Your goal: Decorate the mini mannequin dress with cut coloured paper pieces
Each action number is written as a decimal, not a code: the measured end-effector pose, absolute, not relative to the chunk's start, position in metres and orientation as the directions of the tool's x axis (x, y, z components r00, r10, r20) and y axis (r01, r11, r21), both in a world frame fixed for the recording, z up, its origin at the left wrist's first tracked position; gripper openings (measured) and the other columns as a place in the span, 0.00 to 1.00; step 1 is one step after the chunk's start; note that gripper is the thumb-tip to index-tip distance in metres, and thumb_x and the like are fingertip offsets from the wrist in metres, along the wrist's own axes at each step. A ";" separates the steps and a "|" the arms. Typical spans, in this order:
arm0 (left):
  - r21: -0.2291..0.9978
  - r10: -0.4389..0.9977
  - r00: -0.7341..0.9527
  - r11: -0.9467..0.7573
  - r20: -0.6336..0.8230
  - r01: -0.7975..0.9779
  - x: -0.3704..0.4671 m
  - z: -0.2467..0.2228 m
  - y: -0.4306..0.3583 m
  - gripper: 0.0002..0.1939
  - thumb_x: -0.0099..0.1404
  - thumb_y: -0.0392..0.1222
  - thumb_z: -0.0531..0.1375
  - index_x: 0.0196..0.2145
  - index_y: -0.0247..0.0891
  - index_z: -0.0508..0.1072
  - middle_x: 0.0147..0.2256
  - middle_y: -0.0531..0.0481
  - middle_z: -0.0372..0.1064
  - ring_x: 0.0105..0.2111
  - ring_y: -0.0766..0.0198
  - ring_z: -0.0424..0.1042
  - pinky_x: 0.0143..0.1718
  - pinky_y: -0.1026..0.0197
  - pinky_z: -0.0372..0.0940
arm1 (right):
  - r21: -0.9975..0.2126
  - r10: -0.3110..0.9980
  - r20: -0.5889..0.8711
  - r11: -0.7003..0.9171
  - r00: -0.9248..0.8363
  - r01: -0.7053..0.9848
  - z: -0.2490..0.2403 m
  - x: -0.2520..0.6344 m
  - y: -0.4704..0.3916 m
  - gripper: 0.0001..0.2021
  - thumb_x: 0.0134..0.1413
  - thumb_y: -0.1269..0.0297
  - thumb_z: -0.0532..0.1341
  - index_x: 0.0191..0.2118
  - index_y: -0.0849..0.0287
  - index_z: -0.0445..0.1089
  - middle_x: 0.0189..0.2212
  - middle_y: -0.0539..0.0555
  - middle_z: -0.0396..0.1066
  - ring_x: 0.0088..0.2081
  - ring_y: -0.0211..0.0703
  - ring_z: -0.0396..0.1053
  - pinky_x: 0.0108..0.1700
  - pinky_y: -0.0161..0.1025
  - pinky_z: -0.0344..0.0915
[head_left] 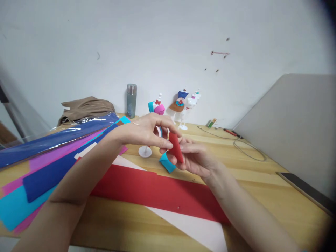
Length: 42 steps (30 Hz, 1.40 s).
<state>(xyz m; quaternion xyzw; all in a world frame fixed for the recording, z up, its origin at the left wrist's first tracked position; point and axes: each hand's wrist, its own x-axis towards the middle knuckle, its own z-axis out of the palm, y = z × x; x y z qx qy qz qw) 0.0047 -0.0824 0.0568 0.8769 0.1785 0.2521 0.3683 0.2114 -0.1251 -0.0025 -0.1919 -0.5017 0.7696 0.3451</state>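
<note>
A small folded piece of red paper (176, 148) is held up between my hands over the middle of the table. My left hand (149, 131) pinches it from the left with thumb and fingers. On the right, my right hand (195, 155) grips its lower and right side. Below lies a long red paper strip (157, 190) across a pale pink sheet (189, 224). A folded turquoise paper piece (168, 163) rests just behind and below my fingers. Partly hidden by my left hand, a small dress-form stand (145, 151) wears turquoise and pink paper.
Coloured paper sheets (49, 176) fan out at left, near a brown cloth (89, 106). A flask (131, 101) and more small dress forms (181, 99) stand by the wall. At right are a cable (246, 150), a phone-like dark slab (307, 190) and a grey panel (294, 122).
</note>
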 end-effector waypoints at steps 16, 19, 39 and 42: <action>0.892 0.753 0.571 -0.445 0.326 0.078 0.024 0.051 -0.098 0.01 0.57 0.32 0.62 0.27 0.33 0.75 0.23 0.51 0.71 0.24 0.68 0.73 0.27 0.66 0.69 | -0.963 0.919 0.082 -0.026 -0.385 -0.267 0.011 0.226 -0.126 0.22 0.44 0.48 0.73 0.40 0.58 0.75 0.36 0.55 0.78 0.29 0.43 0.78 0.23 0.34 0.73; 0.940 0.822 0.488 -0.341 0.292 0.011 0.026 0.051 -0.097 0.02 0.58 0.34 0.63 0.28 0.33 0.73 0.24 0.51 0.71 0.24 0.67 0.74 0.26 0.66 0.70 | -0.965 0.947 0.203 0.150 -0.250 -0.216 0.011 0.228 -0.127 0.23 0.45 0.46 0.71 0.43 0.55 0.73 0.31 0.53 0.76 0.33 0.47 0.78 0.25 0.35 0.71; 0.850 0.776 0.541 -0.489 0.323 0.194 0.043 0.034 -0.091 0.11 0.62 0.39 0.61 0.23 0.35 0.74 0.20 0.53 0.69 0.22 0.69 0.66 0.24 0.66 0.61 | -0.921 0.924 0.375 0.381 -0.074 0.081 0.012 0.221 -0.125 0.11 0.45 0.55 0.69 0.27 0.54 0.70 0.18 0.46 0.63 0.21 0.35 0.56 0.24 0.38 0.53; 0.849 0.785 0.534 -0.484 0.312 0.215 0.045 0.035 -0.094 0.11 0.63 0.40 0.60 0.25 0.34 0.75 0.20 0.53 0.68 0.21 0.70 0.65 0.23 0.66 0.61 | -0.930 0.929 0.367 0.368 -0.056 0.015 0.008 0.220 -0.121 0.11 0.44 0.55 0.69 0.25 0.56 0.71 0.19 0.46 0.64 0.22 0.34 0.57 0.26 0.37 0.54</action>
